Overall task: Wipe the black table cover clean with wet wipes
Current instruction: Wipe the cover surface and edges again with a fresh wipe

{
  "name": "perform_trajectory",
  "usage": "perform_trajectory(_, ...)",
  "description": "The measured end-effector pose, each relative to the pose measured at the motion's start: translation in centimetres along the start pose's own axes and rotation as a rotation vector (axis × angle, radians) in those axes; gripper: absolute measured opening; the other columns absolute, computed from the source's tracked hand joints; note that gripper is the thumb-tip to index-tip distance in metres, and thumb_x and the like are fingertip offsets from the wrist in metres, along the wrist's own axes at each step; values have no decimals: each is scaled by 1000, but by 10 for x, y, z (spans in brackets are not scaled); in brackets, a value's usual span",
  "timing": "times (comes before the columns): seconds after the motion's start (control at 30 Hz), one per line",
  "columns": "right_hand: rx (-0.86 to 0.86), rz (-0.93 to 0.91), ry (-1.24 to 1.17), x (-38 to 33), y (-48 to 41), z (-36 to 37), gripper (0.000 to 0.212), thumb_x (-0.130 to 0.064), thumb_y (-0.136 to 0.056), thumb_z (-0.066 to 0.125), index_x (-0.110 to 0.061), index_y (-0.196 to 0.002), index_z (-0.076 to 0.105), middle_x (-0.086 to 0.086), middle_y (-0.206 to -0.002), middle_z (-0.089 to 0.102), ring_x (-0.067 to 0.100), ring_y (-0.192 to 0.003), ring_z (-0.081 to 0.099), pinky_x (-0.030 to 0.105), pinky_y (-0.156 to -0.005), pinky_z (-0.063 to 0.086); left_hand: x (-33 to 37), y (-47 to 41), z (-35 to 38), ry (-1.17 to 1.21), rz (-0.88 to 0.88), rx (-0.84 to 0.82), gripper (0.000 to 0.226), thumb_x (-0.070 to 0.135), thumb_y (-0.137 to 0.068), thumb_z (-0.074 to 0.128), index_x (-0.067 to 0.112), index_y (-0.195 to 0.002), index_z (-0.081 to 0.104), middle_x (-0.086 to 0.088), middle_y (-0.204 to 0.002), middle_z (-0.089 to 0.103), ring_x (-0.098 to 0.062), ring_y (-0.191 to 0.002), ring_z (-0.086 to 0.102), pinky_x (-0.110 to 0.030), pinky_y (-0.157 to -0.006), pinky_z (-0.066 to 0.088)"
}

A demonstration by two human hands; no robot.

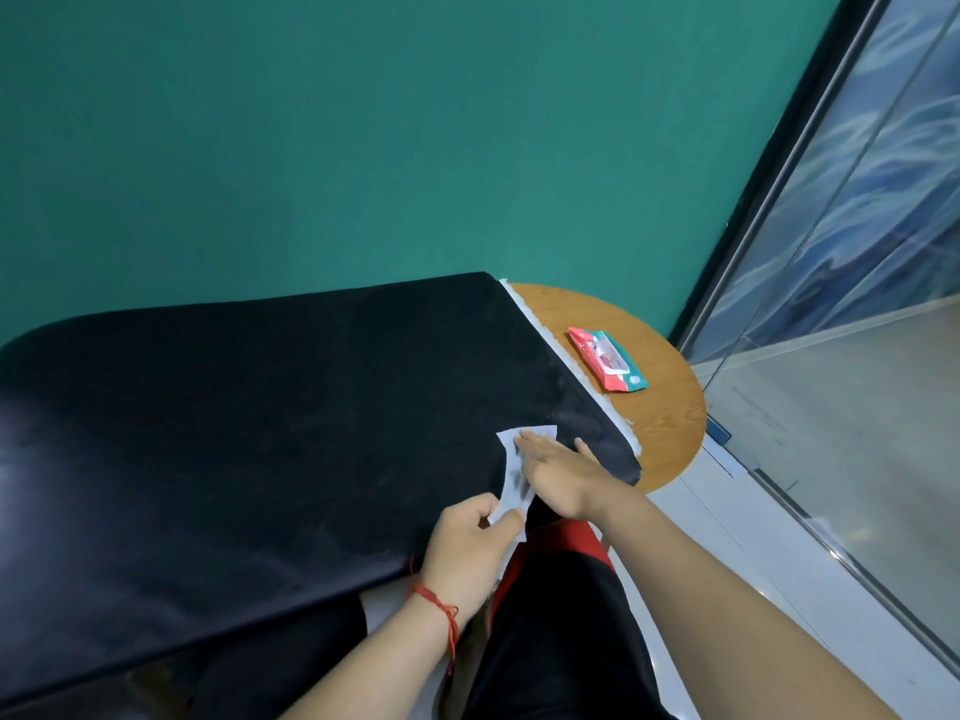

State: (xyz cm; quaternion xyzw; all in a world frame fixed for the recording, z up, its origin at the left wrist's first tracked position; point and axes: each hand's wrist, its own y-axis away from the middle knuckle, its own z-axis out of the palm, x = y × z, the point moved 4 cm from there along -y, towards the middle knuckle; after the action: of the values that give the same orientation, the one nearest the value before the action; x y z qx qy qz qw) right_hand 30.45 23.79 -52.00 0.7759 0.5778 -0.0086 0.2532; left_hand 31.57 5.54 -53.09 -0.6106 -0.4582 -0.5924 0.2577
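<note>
Two hands are used on one wipe (511, 462), which lies a little right of the frame's centre, on the near right corner of the black cover (260, 433). The right hand (556, 475) is laid flat on the wipe with its fingers straight and nothing is gripped by it; it seems to be placed so in order that the wipe is pressed against the cover. The left hand (478, 543), just below it, pinches the near end of the wipe between thumb and fingers, probably so that the sheet is kept stretched and does not bunch. Dark smudges are seen on the wipe, so some dirt is judged to be taken up. The pack (607, 358) is left on the round table (670, 407) at the right of the frame, off the cover, where it can be reached and the wiping is not blocked.
</note>
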Motion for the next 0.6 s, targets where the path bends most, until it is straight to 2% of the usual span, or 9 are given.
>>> perform_trajectory(0.07,-3,49,92,-12,-2,-6,50,-8,-105,26,-8,-150,49,2,-172,27,23,-160,20,58,-129,-4,-5,8,9,127,17,13,41,24,-88,74,9,-69,40,-1,-63,40,-14,-61,37,-31,-57,30)
perform_trajectory(0.13,40,119,139,-25,-8,-3,37,-7,-102,32,-6,-122,63,9,-154,48,32,-147,40,60,-129,5,-15,15,20,211,-25,23,36,24,-87,77,4,-77,49,-11,-67,53,-17,-65,49,-43,-60,43)
perform_trajectory(0.2,160,207,59,-36,-17,5,42,-22,-103,31,-6,-126,63,11,-142,58,32,-138,47,52,-128,14,-25,23,31,305,-95,38,32,20,-89,81,1,-84,56,-19,-74,66,-22,-70,61,-58,-72,56)
perform_trajectory(0.23,236,244,8,-40,-23,13,51,-31,-105,30,-4,-138,59,12,-147,56,32,-141,45,48,-127,18,-32,26,37,370,-137,48,28,15,-90,80,0,-85,57,-21,-78,70,-25,-72,66,-60,-77,58)
perform_trajectory(0.3,356,252,-42,-47,-30,31,69,-46,-109,27,1,-159,36,16,-166,36,32,-156,27,44,-129,15,-43,34,46,545,-234,56,19,2,-94,74,-2,-85,58,-27,-83,73,-29,-74,70,-51,-73,62)
perform_trajectory(0.37,397,230,-72,-48,-31,48,83,-58,-109,25,1,-166,13,15,-176,11,29,-163,5,42,-133,5,-55,39,50,646,-291,75,18,-7,-94,69,2,-83,58,-27,-81,73,-30,-75,68,-37,-65,60)
perform_trajectory(0.4,410,213,-71,-47,-32,53,88,-63,-107,23,-1,-167,7,14,-177,5,27,-164,-1,42,-133,1,-61,38,50,656,-311,87,17,-6,-92,70,3,-83,59,-29,-82,73,-33,-79,66,-37,-69,60)
perform_trajectory(0.5,420,137,-111,-35,-33,53,91,-71,-105,18,-8,-169,9,7,-178,3,20,-164,-5,40,-133,0,-68,39,46,753,-388,94,12,3,-96,71,3,-93,60,-32,-99,75,-42,-91,73,-49,-84,61)
perform_trajectory(0.6,389,82,-174,-23,-34,48,84,-70,-106,17,-15,-169,15,-1,-178,6,13,-164,-3,37,-133,2,-70,38,42,810,-382,106,13,4,-100,65,5,-95,53,-29,-102,76,-41,-94,77,-39,-74,64)
